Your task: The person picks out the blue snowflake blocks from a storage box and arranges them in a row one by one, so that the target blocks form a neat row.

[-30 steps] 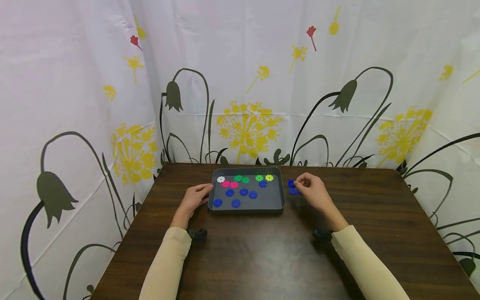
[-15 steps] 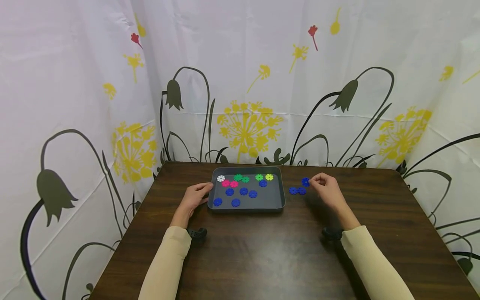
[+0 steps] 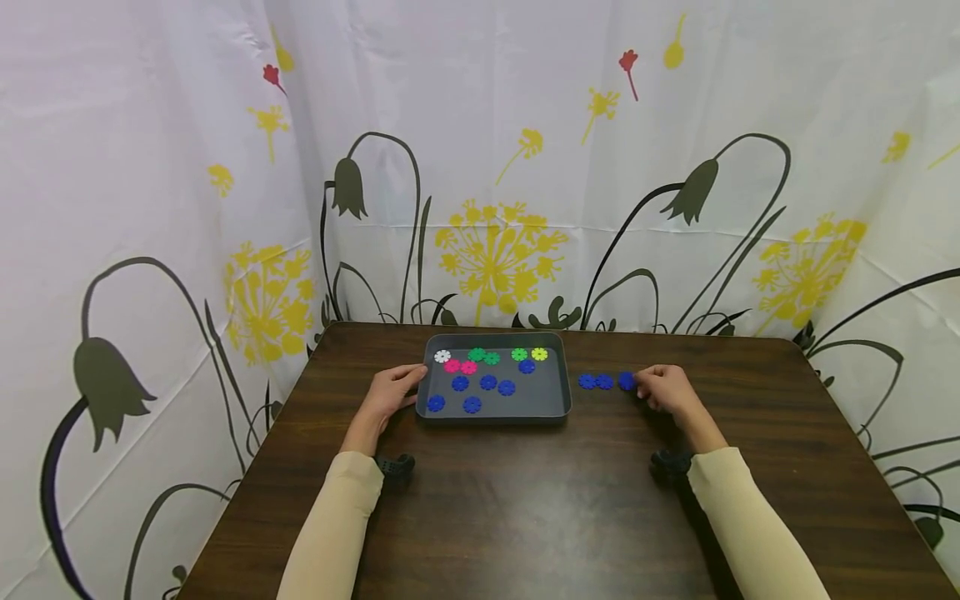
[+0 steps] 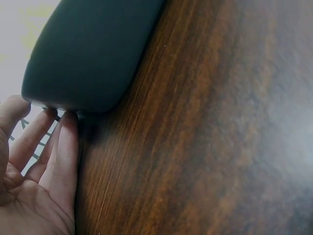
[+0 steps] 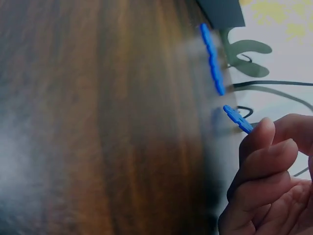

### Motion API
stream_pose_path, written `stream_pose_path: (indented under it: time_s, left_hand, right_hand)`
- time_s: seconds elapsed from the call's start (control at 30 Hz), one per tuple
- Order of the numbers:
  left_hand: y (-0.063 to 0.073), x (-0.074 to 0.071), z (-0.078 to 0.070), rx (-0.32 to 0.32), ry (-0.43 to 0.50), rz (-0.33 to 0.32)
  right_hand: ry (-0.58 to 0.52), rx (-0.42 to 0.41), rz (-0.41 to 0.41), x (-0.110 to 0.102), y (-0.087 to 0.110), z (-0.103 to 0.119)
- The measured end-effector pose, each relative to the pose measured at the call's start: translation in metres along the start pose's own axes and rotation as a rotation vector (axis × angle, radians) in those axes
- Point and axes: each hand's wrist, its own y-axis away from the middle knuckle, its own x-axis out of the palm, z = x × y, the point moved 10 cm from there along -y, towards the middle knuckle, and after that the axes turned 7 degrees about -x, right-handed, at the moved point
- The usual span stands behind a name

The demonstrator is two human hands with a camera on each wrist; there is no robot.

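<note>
My right hand (image 3: 667, 390) pinches a blue notched disc (image 3: 626, 381) between thumb and fingertip. In the right wrist view this disc (image 5: 236, 117) is tilted, its lower edge close to the table. Left of it two more blue notched discs (image 3: 596, 382) lie flat in a row, seemingly touching; a small gap parts them from the held one. My left hand (image 3: 390, 393) is at the left side of a grey tray (image 3: 536, 408). In the left wrist view its fairly straight fingers (image 4: 66, 147) touch the tray's outer wall (image 4: 93, 58).
Inside the tray lie several blue discs (image 3: 488, 382), two pink discs (image 3: 452, 366), several green discs (image 3: 491, 358), a yellow disc (image 3: 540, 354) and a white disc (image 3: 442, 357). The brown wooden table (image 3: 495, 517) ends at a flower-printed curtain (image 3: 495, 167).
My right hand has drawn a blue disc away from the other two, first rightward, then down toward the near side, to the right end of their row. The left hand and tray stay put.
</note>
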Motion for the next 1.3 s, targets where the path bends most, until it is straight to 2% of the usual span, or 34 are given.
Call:
stream_pose_path:
  time_s: [0.23, 0.5, 1.0, 1.3]
  left_hand:
    - [0.003, 0.000, -0.005, 0.012, -0.005, -0.002]
    - [0.001, -0.001, -0.003, 0.005, -0.002, -0.002]
    - [0.003, -0.001, -0.004, 0.004, -0.004, -0.011]
    - [0.004, 0.000, -0.002, -0.004, 0.000, -0.012]
  right_hand:
    - [-0.010, 0.029, 0.039, 0.006, -0.004, -0.004]
    - [-0.016, 0.062, 0.074, 0.010, -0.009, -0.005]
    - [-0.043, 0.080, 0.045, 0.008, -0.008, -0.008]
    - [-0.032, 0.052, 0.025, 0.007, -0.008, -0.005]
